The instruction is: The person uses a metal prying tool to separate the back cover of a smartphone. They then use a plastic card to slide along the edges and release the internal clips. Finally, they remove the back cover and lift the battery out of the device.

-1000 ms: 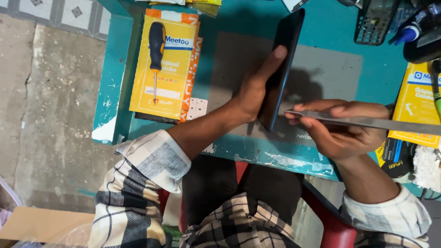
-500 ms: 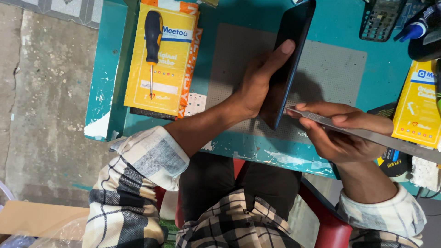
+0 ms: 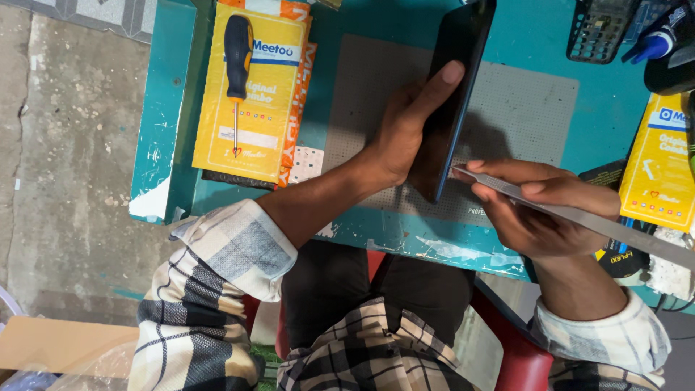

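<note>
My left hand grips a dark smartphone stood on its long edge over a grey work mat, index finger stretched along its back. My right hand holds a long thin metal blade tool whose tip meets the phone's lower edge near its bottom corner. The tool runs off to the right across my palm.
A yellow padded package with a black-handled screwdriver on it lies at the left of the teal table. Another yellow package sits at the right, with a calculator and a marker at the top right.
The view has shifted slightly. My right hand has kept the blade tip against the phone's lower edge, and the left hand still props the phone upright.
</note>
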A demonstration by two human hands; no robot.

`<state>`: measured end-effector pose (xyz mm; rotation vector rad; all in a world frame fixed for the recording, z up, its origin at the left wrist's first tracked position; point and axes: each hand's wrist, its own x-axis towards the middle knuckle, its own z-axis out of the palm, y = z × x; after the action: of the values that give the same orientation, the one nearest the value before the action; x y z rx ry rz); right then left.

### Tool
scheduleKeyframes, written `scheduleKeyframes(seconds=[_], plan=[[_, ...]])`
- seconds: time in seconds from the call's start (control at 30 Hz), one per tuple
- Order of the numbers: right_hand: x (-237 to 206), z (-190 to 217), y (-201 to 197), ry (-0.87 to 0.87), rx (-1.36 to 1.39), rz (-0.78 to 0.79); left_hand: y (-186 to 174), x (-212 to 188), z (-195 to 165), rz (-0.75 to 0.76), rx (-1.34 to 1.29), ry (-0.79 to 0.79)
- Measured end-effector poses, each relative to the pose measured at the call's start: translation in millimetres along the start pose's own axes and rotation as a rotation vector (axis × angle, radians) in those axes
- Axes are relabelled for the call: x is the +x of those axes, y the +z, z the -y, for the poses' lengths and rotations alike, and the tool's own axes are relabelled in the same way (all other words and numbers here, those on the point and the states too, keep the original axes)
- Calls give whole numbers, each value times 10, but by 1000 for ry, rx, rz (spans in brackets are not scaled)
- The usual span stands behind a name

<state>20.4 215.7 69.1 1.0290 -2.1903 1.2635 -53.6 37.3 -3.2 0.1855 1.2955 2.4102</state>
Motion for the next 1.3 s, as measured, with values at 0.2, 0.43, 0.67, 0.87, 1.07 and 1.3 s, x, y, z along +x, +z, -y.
scheduleKeyframes(seconds=[0.2,0.43,0.67,0.87,1.07,1.3], plan=[[99,-81,-43,113,140,31,-13,116,6,-13,-12,72],[139,-34,-12,207,107,12,65,63,47,-207,-77,147],[149,-165,-119,211,84,35,115,141,105,-191,-16,61],[58,-252,-143,231,135,48,123,157,181,-205,16,28],[-65,-230,6,238,142,-87,114,168,209,-272,78,40],[-38,-351,-34,94,232,-67,107,196,134,-228,-115,33]])
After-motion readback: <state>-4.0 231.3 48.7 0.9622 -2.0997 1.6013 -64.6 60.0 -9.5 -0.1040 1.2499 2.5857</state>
